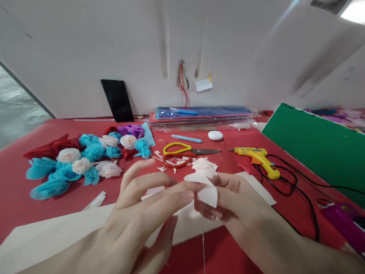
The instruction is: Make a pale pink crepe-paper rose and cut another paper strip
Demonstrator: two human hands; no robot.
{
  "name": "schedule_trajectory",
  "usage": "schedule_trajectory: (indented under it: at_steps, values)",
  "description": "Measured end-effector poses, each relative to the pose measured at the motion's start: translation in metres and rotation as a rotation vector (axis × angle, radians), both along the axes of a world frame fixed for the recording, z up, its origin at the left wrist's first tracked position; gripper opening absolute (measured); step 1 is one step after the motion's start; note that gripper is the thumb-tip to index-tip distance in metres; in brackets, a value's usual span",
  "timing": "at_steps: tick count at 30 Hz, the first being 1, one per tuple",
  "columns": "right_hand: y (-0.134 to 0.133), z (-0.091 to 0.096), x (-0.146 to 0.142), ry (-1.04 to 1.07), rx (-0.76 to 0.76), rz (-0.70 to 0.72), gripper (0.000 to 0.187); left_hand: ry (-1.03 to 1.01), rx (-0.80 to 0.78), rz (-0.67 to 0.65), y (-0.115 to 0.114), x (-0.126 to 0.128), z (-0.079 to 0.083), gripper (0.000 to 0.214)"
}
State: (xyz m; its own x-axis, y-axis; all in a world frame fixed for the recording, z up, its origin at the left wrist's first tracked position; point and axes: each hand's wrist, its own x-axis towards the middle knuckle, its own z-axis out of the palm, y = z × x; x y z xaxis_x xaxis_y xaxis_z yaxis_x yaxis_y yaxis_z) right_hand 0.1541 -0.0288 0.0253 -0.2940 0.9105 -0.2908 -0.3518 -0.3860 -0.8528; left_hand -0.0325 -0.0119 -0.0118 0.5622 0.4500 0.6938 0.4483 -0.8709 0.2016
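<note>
My right hand (242, 209) pinches a pale paper flower (203, 167) in front of me. Its thin wire stem (203, 239) hangs down below the fingers. A loose-edged white paper petal (209, 194) curves around the near side of the flower. My left hand (139, 217) reaches in from the left with its fingers stretched out and apart. One of its fingertips touches the petal, while the thumb stays lower, away from it. Just beyond the flower lie scissors (195, 151) with yellow and red handles, among white paper scraps (159, 161).
Blue, white, red and purple paper flowers (94, 152) lie at left. A yellow glue gun (256, 156) with a black cord is at right, near a green board (316, 152). White paper (57, 232) lies under my hands. A black phone (117, 101) leans against the wall.
</note>
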Motion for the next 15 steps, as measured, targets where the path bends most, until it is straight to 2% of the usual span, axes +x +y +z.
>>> schedule_trajectory:
  at_steps: [3, 6, 11, 15]
  values:
    - [-0.0013, 0.0003, 0.0001, -0.042, -0.038, -0.003, 0.020, 0.005, 0.071, -0.022, 0.0006, -0.0022, 0.0002, 0.052]
    - [-0.0032, -0.0011, 0.0018, -0.016, -0.013, 0.032, 0.013, 0.055, 0.129, 0.013, 0.0019, -0.0030, 0.0012, 0.049]
    - [-0.0046, -0.0047, 0.0028, -0.038, 0.040, 0.020, 0.007, 0.133, 0.444, 0.049, 0.0068, -0.0005, 0.0053, 0.019]
    - [-0.0022, -0.0055, 0.0010, -0.044, 0.078, -0.009, 0.007, 0.193, 0.600, 0.063, 0.0082, -0.0009, 0.0089, 0.015]
